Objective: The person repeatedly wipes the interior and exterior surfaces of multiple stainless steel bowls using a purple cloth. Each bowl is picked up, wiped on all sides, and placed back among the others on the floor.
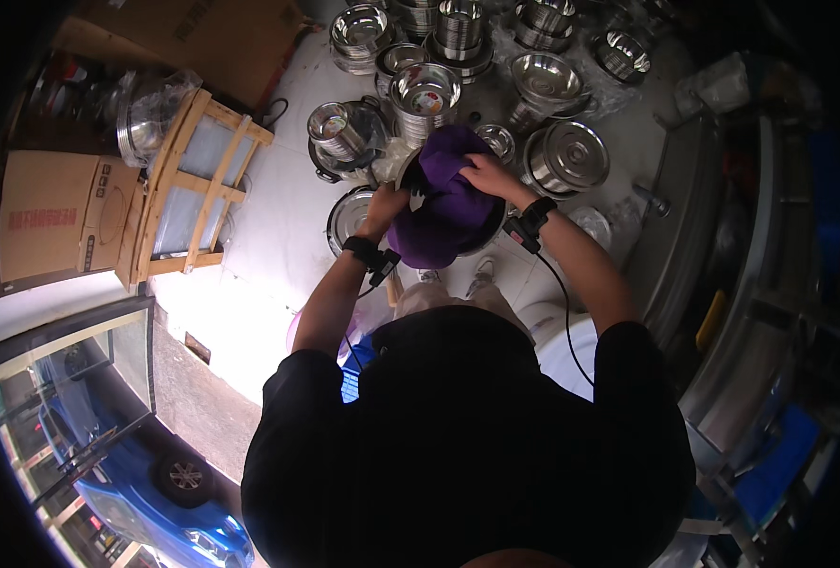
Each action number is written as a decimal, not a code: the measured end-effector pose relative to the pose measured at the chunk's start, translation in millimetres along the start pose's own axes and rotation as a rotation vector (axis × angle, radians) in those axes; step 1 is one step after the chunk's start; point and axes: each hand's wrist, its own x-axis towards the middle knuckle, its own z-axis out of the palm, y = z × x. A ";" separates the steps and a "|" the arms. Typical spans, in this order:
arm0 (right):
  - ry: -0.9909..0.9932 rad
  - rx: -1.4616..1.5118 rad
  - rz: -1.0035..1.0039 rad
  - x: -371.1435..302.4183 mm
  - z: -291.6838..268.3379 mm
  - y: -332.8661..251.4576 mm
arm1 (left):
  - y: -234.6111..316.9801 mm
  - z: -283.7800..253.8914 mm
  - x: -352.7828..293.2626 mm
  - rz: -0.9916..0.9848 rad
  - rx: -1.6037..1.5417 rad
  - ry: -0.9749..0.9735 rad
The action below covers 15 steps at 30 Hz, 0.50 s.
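While gripped, purple cloth between both hands

Two cardboard boxes are seen at the left. A brown carton with red print on its top is set beside a wooden crate frame. A larger brown box is placed at the upper left, dark print on its side. Clear plastic wrap is seen around a steel pot between them. A round label sits inside a steel bowl.
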 end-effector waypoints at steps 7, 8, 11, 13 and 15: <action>0.354 1.194 0.043 -70.1 -127.1 -10.6 | -76.3 -27.2 11.9 -0.201 -0.054 0.158; 0.419 1.216 0.018 -82.6 -144.3 -4.0 | -57.6 -28.3 9.6 -0.220 0.018 0.207; 0.477 1.401 -0.094 -96.6 -197.3 61.5 | -34.2 -33.0 13.0 -0.307 -0.029 0.298; 0.545 1.340 -0.177 -101.6 -206.9 21.9 | -41.7 -39.4 7.3 -0.318 -0.218 0.342; 0.627 1.309 -0.187 -116.7 -219.0 -8.7 | -39.7 -39.8 8.0 -0.223 -0.460 0.316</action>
